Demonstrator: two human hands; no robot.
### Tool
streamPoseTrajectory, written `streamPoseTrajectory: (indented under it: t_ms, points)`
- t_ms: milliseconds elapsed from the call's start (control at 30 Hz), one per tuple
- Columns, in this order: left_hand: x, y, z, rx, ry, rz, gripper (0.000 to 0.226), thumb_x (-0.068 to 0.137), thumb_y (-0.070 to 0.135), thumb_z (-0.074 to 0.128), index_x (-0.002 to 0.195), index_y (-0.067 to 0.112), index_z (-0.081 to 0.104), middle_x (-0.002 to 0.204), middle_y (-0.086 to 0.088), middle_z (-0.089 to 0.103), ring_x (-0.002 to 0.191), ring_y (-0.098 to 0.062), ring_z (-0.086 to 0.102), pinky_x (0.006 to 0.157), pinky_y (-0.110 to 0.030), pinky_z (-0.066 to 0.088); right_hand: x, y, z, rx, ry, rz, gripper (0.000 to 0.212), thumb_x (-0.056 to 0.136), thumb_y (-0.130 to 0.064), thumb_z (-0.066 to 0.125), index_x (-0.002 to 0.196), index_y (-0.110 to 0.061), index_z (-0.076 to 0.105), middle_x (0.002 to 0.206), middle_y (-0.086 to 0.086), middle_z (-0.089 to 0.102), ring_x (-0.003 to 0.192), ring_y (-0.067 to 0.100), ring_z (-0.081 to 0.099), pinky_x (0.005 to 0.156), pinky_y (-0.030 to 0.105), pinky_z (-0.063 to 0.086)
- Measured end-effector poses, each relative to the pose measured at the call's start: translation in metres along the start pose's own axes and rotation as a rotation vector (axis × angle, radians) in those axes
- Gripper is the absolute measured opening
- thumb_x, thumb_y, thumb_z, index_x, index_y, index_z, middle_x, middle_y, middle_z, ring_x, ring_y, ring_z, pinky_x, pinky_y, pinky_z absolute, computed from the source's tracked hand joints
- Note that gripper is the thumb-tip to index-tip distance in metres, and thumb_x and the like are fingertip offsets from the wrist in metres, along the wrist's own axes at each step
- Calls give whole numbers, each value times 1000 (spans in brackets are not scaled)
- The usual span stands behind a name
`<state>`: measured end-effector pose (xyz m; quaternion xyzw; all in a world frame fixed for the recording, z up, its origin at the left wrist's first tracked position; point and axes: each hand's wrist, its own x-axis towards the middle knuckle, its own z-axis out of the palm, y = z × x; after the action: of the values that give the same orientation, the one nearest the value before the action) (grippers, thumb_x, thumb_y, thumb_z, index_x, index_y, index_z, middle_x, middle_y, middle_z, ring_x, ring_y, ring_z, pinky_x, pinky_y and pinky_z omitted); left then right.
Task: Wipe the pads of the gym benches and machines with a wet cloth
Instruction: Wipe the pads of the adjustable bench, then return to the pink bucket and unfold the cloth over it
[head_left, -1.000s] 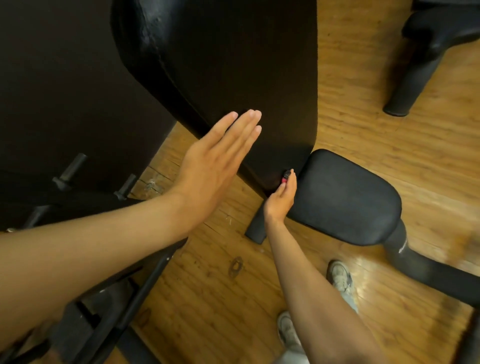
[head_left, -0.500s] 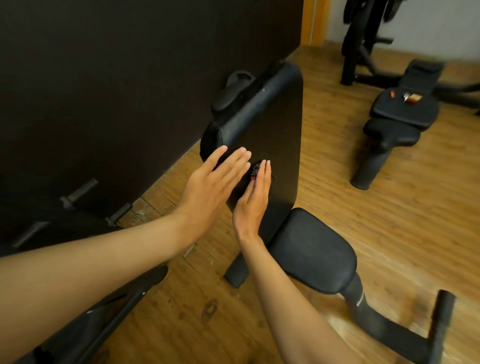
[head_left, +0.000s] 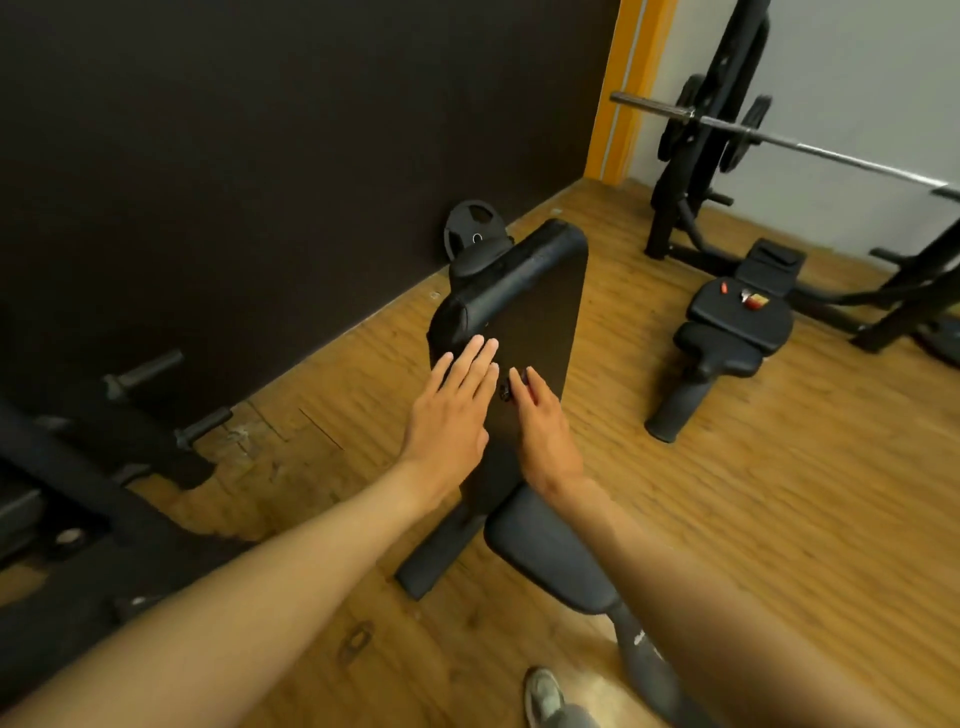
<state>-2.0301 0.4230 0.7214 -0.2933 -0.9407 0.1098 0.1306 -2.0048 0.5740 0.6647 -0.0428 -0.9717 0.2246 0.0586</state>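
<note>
Black padded backrest (head_left: 540, 312) of the incline bench stands tilted upright beside the dark wall (head_left: 260, 156). Left hand (head_left: 452, 410): grip apart, fingers straight, flat on the pad. Right hand (head_left: 543, 421): fingers extended; a small dark item at the fingertips, hold unclear. Black seat pad (head_left: 550, 561) lies below. One second black bench (head_left: 737, 322) well apart on the wooden floor (head_left: 779, 519); one barbell (head_left: 779, 137) racked behind; one weight plate (head_left: 470, 234) against the wall.

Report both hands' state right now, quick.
Left hand: open, straight fingers flat on the back pad.
Right hand: fingers mostly straight on the pad, a small dark thing at its fingertips; grip cannot be told.
</note>
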Motion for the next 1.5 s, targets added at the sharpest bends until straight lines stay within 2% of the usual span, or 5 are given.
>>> streamPoseTrajectory:
  t_ms: [200,400,667,933,1500]
  points:
    - [-46,36,24,-253,-2,-258,73,97,27,61,161,21,27,172,-4,11,159,-21,3,128,-43,16,-23,6,6,-215,-121,-342,86,97,-2,60,163,-18,7,168,20,11,156,38,13,125,42,20]
    - [-109,53,20,-211,8,-814,75,96,24,54,163,16,22,171,-2,19,158,-19,10,128,-42,19,-37,-27,40,-115,-67,-805,80,90,-5,70,159,-13,29,162,22,30,151,37,30,124,45,22]
    - [-264,92,-18,-103,-130,-1472,76,101,32,52,164,17,13,172,-1,10,159,-18,3,129,-40,9,-161,-123,83,39,-287,-1293,81,85,0,76,155,-12,37,157,24,38,145,40,40,122,55,28]
    - [-416,163,-83,135,-72,-1782,65,99,36,38,161,15,30,168,-5,27,157,-24,21,125,-44,24,-315,-174,68,203,-420,-1677,72,93,0,65,157,-10,34,158,27,35,146,42,37,123,54,27]
    - [-749,427,-251,432,-2,-2411,75,91,24,64,157,10,33,166,-8,30,156,-25,22,124,-44,26,-755,-207,3,405,-569,-2284,59,86,5,63,143,-8,53,145,31,50,133,46,52,112,58,41]
